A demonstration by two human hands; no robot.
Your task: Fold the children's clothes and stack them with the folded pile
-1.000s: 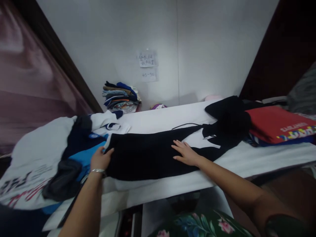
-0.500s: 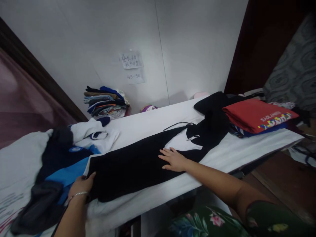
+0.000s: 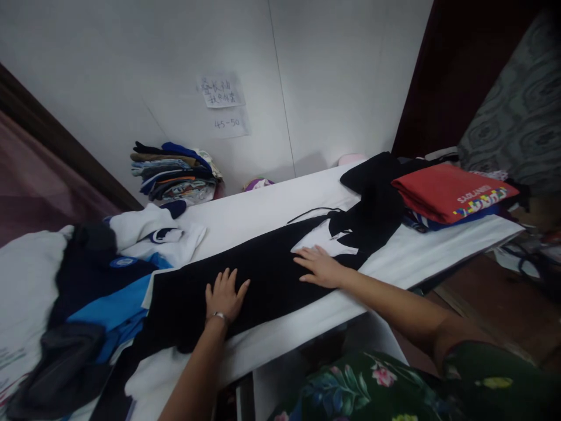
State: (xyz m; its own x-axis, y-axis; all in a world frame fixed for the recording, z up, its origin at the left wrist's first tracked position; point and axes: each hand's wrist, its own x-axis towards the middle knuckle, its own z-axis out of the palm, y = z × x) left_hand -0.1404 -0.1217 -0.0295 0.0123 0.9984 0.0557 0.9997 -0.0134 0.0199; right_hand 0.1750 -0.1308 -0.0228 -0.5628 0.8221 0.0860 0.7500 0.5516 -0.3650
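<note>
A long black garment [image 3: 258,275] lies stretched across the white table [image 3: 280,204]. My left hand [image 3: 224,296] rests flat on its middle, fingers spread, a bracelet on the wrist. My right hand [image 3: 319,266] lies flat farther right on the same garment, fingers stretched out, beside a white patch of cloth. Neither hand holds anything. The garment's right end bunches up against a folded red shirt [image 3: 447,190].
A heap of white, blue and dark clothes [image 3: 100,269] covers the table's left end. A stack of folded clothes [image 3: 175,172] stands against the back wall under two paper notes [image 3: 221,93]. Dark curtain and patterned fabric hang at the right.
My left hand let go of the garment's left end and moved right, now lying flat on its middle. My right hand stayed flat on the cloth. The view shifted slightly.
</note>
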